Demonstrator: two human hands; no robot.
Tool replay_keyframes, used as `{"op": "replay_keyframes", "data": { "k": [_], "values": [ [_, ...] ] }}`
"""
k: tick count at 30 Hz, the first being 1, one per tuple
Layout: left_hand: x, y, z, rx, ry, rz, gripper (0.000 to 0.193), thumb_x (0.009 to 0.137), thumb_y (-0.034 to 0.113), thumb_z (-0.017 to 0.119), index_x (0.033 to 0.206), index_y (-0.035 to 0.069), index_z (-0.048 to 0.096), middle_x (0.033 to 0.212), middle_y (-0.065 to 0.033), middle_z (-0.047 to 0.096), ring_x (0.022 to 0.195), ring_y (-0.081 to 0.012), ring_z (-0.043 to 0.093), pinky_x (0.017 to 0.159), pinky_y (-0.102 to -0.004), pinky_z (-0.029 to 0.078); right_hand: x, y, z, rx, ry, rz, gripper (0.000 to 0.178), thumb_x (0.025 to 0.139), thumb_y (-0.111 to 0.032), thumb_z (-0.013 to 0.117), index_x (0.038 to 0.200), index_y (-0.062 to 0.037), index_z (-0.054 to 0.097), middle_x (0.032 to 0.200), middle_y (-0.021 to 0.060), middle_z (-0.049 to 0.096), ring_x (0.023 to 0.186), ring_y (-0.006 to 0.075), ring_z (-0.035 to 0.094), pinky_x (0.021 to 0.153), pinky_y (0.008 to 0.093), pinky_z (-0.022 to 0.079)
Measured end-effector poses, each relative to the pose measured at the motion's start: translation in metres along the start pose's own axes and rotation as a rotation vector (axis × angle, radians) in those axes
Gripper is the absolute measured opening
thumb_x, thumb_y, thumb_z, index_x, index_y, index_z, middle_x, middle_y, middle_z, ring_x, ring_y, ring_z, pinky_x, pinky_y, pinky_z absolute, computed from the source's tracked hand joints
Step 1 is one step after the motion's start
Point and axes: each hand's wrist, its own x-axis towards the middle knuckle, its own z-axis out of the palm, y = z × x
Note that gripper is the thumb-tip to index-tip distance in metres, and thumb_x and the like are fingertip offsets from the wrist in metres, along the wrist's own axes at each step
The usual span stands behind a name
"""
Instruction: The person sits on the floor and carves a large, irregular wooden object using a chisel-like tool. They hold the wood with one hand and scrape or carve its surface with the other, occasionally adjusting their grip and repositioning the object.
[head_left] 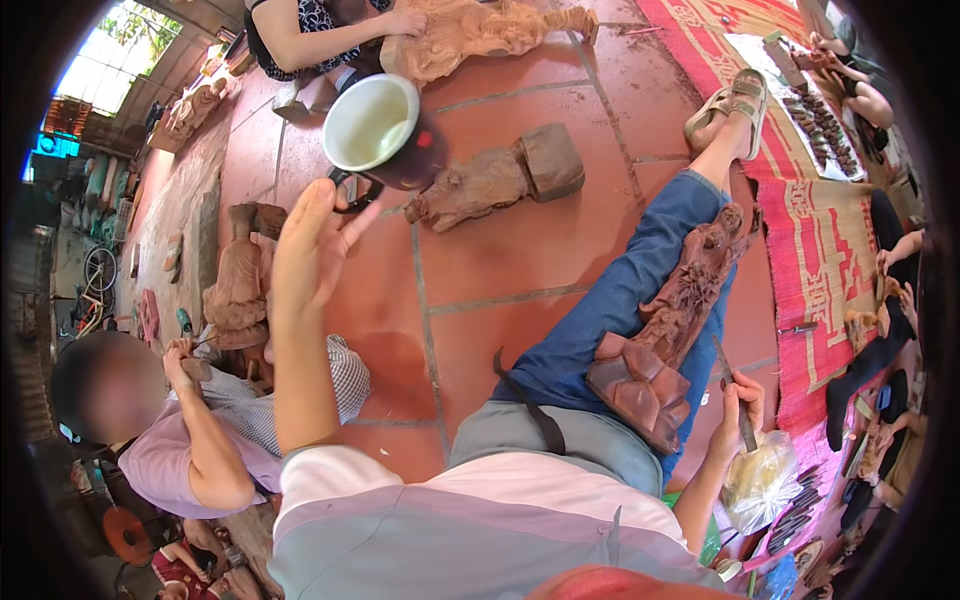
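Note:
My left hand (316, 232) is raised on the left, its fingers closed at the handle of a dark mug (415, 158) with a pale inside. The mug is tilted, and some light liquid seems to show in it. At the lower right, my right hand (738, 412) grips a slim carving chisel (722, 362) whose blade points up and away. A carved reddish-brown wooden figure (676, 303) lies along my jeans-covered legs, its blocky base toward my waist. Neither hand touches it.
Another wooden carving (480, 190) lies on the red tiles ahead. A person at the far side touches a large carving (470, 40). A person on the left works beside a carved figure (240, 270). A plastic bag (760, 482) sits by my right hand, near a red patterned mat (810, 270).

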Motion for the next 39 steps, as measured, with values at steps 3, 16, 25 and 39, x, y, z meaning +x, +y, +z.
{"op": "replay_keyframes", "data": {
  "k": [3,16,25,39],
  "values": [
    [0.050,-0.053,-0.083,0.053,0.297,0.075,0.016,0.093,0.023,0.056,0.086,0.010,0.057,0.098,-0.0003,0.058,0.103,-0.0182,0.052,0.094,-0.0445,0.046,0.008,0.000,0.022,0.015,0.040,-0.004,0.010,0.086,-0.005,0.061,0.080,-0.0030,0.053,0.105,0.0119,0.056,0.093,0.0166,0.055,0.085,0.0312,0.047],
    [0.158,-0.254,-0.241,0.127,0.553,-0.147,0.020,0.094,0.032,0.056,0.094,0.012,0.056,0.087,0.0024,0.052,0.084,-0.0120,0.047,0.085,-0.0351,0.040,0.002,-0.009,0.009,-0.082,0.053,0.052,0.006,0.082,0.003,0.060,0.084,-0.0008,0.055,0.104,0.0129,0.055,0.094,0.0167,0.054,0.085,0.0294,0.044],
    [0.160,-0.270,-0.228,0.064,0.441,-0.235,0.013,0.085,0.017,0.058,0.097,0.011,0.055,0.090,0.0003,0.056,0.093,-0.0151,0.052,0.084,-0.0348,0.042,0.008,-0.015,0.020,-0.194,0.064,0.013,0.009,0.077,0.004,0.064,0.081,-0.0003,0.057,0.099,0.0142,0.060,0.090,0.0199,0.057,0.079,0.0310,0.046],
    [0.150,-0.247,-0.121,1.374,0.657,0.690,0.034,0.089,0.013,0.057,0.114,-0.009,0.054,0.115,-0.0244,0.057,0.103,-0.0350,0.056,0.094,-0.0408,0.044,0.004,-0.014,0.032,-0.251,0.160,-0.096,0.007,0.079,-0.008,0.067,0.076,-0.0077,0.061,0.089,0.0073,0.064,0.085,0.0191,0.061,0.077,0.0314,0.048]
  ]
}}
